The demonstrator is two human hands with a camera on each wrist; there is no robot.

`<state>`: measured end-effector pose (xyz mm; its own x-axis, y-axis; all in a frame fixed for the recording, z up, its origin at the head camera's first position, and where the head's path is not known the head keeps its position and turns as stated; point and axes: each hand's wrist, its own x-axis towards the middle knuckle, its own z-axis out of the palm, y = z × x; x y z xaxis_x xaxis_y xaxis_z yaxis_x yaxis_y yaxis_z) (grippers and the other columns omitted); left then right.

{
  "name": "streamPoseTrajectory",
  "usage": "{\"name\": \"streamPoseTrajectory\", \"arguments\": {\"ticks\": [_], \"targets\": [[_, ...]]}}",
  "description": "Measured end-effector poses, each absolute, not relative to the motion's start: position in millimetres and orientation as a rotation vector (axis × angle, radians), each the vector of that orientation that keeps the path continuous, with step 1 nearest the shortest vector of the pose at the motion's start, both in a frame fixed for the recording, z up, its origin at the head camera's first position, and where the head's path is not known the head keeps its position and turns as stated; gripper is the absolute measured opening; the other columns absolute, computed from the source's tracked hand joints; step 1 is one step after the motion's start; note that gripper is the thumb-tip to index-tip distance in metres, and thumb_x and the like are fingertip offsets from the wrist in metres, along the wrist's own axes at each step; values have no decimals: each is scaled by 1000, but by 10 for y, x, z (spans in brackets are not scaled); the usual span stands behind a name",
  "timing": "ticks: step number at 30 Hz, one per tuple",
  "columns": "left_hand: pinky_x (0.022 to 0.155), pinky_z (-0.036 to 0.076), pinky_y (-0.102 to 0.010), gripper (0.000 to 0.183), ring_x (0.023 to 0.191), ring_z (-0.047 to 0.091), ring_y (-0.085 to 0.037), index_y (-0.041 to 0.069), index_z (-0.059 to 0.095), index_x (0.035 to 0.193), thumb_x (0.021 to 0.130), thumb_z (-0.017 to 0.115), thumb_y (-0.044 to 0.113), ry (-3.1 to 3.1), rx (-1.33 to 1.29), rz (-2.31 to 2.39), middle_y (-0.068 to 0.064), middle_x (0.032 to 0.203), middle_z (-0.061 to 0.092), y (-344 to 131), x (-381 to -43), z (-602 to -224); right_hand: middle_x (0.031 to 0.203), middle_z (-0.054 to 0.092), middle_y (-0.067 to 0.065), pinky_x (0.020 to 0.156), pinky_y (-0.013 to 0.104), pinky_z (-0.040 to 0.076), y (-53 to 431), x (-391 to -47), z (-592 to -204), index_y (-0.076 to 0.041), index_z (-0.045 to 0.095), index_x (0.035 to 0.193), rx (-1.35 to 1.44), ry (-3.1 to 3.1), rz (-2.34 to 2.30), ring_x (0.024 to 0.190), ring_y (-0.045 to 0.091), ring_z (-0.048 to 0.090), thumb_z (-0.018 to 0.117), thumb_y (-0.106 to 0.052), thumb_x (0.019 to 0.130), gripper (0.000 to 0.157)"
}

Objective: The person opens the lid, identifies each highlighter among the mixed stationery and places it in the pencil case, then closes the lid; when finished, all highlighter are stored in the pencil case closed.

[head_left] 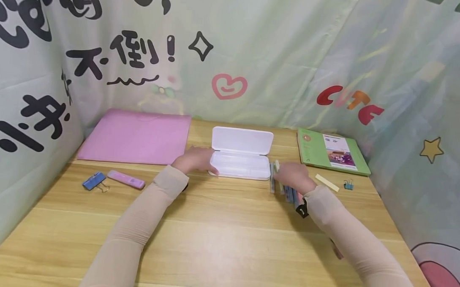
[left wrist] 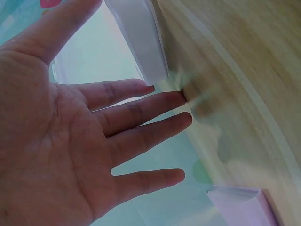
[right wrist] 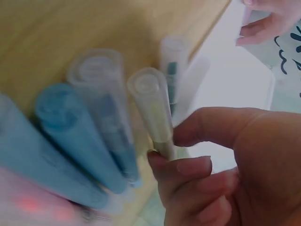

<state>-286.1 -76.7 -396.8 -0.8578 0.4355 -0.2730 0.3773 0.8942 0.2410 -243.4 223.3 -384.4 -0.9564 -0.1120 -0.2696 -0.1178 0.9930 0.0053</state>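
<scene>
A white pencil case (head_left: 239,166) stands with its lid raised in the head view. At its left end is my left hand (head_left: 197,160), its fingers (left wrist: 146,143) straight and spread in the left wrist view, fingertips right at the case's edge. My right hand (head_left: 294,176) pinches a marker with a clear cap and pale yellow inside (right wrist: 155,115) between thumb and fingers. Next to it, a marker with a dark green part (right wrist: 172,70) lies nearer the case. On the other side are several blue markers (right wrist: 77,136) and a blurred pink item (right wrist: 33,202).
At the back left lies a pink folder (head_left: 139,136), with a purple stick-like item (head_left: 126,179) and a blue binder clip (head_left: 94,181) in front. On the right are a green book (head_left: 313,148), a pale yellow strip (head_left: 326,182) and a small teal binder clip (head_left: 348,185).
</scene>
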Motion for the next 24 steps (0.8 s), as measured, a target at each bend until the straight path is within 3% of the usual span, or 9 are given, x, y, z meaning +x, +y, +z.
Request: {"name": "streamPoseTrajectory", "arguments": {"ticks": [9,17,24], "targets": [[92,27,-48,78,107,46,-26,11,43,125,65,64,57,2741,616,241,-5,121,50,-758,-2860,-3958,50,41,0,36,29,27,2060,-2459,-3713,-12,44,62,-307,3054,-35,43,16,36,45,-28,82,25],[93,27,-49,80,108,46,-27,11,42,126,65,63,58,2747,624,232,-6,123,49,-778,-2845,-3935,56,47,-2,32,28,31,1730,-2626,-3822,-12,54,76,-758,3208,80,43,13,41,51,-22,84,13],[88,34,-43,81,107,47,-25,9,41,127,66,62,59,2750,621,201,-6,123,48,-775,-2842,-3938,68,51,-1,42,31,41,1479,-2793,-3977,-14,61,85,-1015,3260,83,58,15,51,57,-22,83,9]]}}
